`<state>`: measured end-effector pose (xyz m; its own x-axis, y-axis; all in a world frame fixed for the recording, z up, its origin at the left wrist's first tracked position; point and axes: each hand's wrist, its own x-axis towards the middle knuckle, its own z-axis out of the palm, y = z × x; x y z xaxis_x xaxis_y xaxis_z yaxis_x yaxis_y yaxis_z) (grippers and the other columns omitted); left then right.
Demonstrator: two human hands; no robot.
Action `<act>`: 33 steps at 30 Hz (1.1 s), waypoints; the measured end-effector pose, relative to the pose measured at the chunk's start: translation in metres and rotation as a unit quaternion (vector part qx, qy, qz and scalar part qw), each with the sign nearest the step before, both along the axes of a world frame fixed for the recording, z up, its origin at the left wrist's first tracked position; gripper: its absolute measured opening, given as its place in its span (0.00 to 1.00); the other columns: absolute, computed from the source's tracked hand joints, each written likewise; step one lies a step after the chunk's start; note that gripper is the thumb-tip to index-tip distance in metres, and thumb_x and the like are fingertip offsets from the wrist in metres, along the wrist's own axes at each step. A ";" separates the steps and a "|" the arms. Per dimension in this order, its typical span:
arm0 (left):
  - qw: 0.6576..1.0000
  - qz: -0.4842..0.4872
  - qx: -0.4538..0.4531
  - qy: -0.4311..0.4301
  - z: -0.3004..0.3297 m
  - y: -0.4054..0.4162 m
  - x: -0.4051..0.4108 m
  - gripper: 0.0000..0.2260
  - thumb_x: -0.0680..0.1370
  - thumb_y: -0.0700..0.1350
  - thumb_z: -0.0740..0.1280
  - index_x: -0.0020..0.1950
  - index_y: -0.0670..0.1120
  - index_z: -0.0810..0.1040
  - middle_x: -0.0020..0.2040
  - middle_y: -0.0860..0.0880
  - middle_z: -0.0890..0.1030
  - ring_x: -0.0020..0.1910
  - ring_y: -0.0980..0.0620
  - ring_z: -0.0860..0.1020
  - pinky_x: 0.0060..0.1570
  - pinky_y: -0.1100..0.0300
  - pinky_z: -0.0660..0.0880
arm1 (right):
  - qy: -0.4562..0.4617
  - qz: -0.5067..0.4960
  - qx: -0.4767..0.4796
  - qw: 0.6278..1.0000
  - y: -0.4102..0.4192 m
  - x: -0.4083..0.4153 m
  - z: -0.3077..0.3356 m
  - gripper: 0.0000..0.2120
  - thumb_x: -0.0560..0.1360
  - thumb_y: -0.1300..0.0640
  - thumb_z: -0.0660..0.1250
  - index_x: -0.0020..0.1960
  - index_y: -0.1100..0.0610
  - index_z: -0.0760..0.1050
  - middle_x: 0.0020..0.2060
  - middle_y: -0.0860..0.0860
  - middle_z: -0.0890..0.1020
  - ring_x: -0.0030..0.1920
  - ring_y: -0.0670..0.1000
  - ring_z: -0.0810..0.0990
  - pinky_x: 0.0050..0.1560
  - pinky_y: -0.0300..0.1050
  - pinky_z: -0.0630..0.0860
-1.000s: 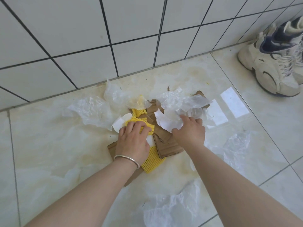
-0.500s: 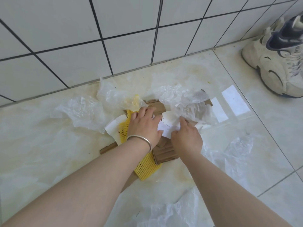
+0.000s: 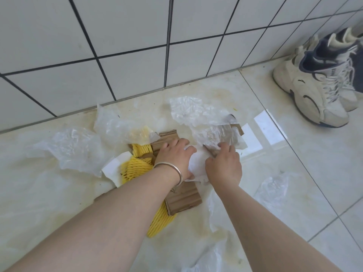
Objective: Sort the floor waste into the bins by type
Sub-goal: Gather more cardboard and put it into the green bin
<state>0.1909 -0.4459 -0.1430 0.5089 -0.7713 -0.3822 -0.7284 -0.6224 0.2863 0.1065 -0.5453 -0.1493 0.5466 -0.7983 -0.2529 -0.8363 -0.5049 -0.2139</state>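
A heap of waste lies on the floor by the wall: brown corrugated cardboard pieces (image 3: 183, 199), a yellow foam net (image 3: 135, 167), a white paper (image 3: 197, 163) and crumpled clear plastic film (image 3: 198, 112). My left hand (image 3: 174, 156), with a silver bangle on the wrist, lies over the cardboard with its fingers curled round the white paper's left edge. My right hand (image 3: 223, 165) rests on the paper's right side, fingertips pinching at a cardboard piece under the film. No bin is in view.
More clear film lies at the left (image 3: 68, 148), near the wall (image 3: 117, 126), at the right (image 3: 273, 189) and at the bottom (image 3: 208, 260). A folded white paper (image 3: 115, 169) sits beside the net. White-and-navy sneakers (image 3: 316, 83) stand at the right against the tiled wall (image 3: 137, 36).
My left hand moved right off the yellow net onto the cardboard and white paper. My right hand stayed on the paper. The view shifted slightly.
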 end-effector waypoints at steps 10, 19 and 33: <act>1.000 0.015 -0.006 0.021 -0.002 -0.009 0.000 0.31 0.69 0.53 0.72 0.70 0.56 0.65 0.71 0.49 0.61 0.69 0.46 0.59 0.68 0.55 0.61 | 0.025 0.064 -0.038 0.997 -0.014 0.002 -0.008 0.13 0.77 0.65 0.56 0.61 0.60 0.71 0.59 0.55 0.72 0.59 0.55 0.70 0.44 0.40 0.62; 0.995 0.051 0.020 0.078 -0.004 -0.016 -0.003 0.16 0.71 0.48 0.72 0.56 0.48 0.76 0.62 0.46 0.67 0.62 0.44 0.68 0.59 0.56 0.68 | 0.095 0.185 -0.083 0.975 -0.028 0.016 0.003 0.15 0.77 0.69 0.53 0.59 0.63 0.73 0.57 0.60 0.75 0.58 0.57 0.76 0.47 0.45 0.71; 0.972 0.179 -0.047 0.144 0.032 -0.005 -0.015 0.04 0.78 0.44 0.60 0.52 0.46 0.69 0.48 0.45 0.78 0.44 0.44 0.75 0.39 0.58 0.68 | -0.105 0.164 -0.204 0.959 -0.027 0.002 0.042 0.11 0.54 0.70 0.74 0.30 0.58 0.77 0.27 0.52 0.77 0.18 0.54 0.60 0.24 0.30 0.48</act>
<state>0.1756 -0.4507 -0.1107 0.6334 -0.6030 -0.4849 -0.3506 -0.7823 0.5148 0.1088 -0.5725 -0.1077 0.7903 -0.5833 0.1874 -0.5778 -0.8114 -0.0885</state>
